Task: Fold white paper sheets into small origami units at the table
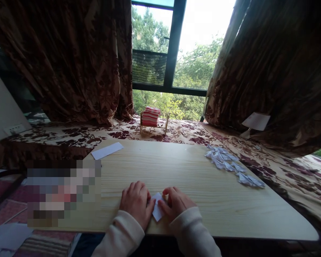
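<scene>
A small piece of folded white paper point(157, 211) lies on the wooden tabletop near its front edge, between my two hands. My left hand point(136, 200) is closed at the paper's left side, fingers curled down and thumb against the edge. From the right, my right hand point(177, 202) grips the same paper, its thumb pressed on it and its index finger bent. Part of the paper is hidden by my thumbs. Several folded white paper pieces point(222, 159) with pointed ends sit in a group at the table's right side.
A white paper strip point(107, 151) rests at the table's point(256, 214) back left corner. Blurred squares cover the left side. Behind the table, a flowered cloth ledge point(117, 134) bears a stack of red-and-white cloths point(151, 117) in a small rack and a white lamp point(256, 121).
</scene>
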Demonstrator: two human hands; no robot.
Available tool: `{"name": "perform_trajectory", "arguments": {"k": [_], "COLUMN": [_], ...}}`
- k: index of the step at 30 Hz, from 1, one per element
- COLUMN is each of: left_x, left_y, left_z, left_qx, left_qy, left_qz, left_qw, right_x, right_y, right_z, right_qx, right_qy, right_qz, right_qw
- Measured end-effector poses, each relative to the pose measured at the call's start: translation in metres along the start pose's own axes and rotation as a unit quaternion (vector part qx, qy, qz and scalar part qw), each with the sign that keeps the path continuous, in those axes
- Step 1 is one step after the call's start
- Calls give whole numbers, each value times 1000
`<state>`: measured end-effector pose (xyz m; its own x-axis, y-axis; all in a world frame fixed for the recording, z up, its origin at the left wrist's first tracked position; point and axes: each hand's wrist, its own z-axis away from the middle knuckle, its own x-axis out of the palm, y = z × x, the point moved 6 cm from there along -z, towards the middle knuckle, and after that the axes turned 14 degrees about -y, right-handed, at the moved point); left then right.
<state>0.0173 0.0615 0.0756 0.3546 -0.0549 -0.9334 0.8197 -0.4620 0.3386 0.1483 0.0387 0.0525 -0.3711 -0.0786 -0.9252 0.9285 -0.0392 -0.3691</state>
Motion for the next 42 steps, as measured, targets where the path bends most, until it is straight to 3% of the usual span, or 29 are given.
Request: {"name": "perform_trajectory", "arguments": {"k": [6,10,14,19,21,25,28,32,36,42], "left_x": [4,3,-3,-6,-15,-34,-36,-28,-20,-16], "left_y": [5,8,-5,-1,5,17,22,15,3,11], "left_z": [6,17,19,22,26,35,36,31,28,31], "left_qx": [42,108,56,22,31,56,58,21,-37,-24], "left_qy": [6,50,45,-52,-25,81,117,115,98,51], "left_qz": [12,89,272,439,441,452,460,483,514,587], "left_qw": [999,989,960,897,896,886,878,868,851,807], "right_x": [1,1,-2,-1,-3,-17,-25,-18,-7,-8], "right_y": [0,-3,-6,-8,-12,-23,-26,-23,-24,-16], "right_z": [0,3,8,11,15,24,27,24,26,27], "right_qx": [-10,-83,-178,-180,-184,-208,-201,-141,-123,-103], "right_qy": [0,37,76,73,69,108,149,110,48,83], "right_qz": [-29,-122,-332,-528,-560,-522,-495,-548,-592,-612], "right_qw": [1000,988,923,827,805,820,832,817,795,780]}}
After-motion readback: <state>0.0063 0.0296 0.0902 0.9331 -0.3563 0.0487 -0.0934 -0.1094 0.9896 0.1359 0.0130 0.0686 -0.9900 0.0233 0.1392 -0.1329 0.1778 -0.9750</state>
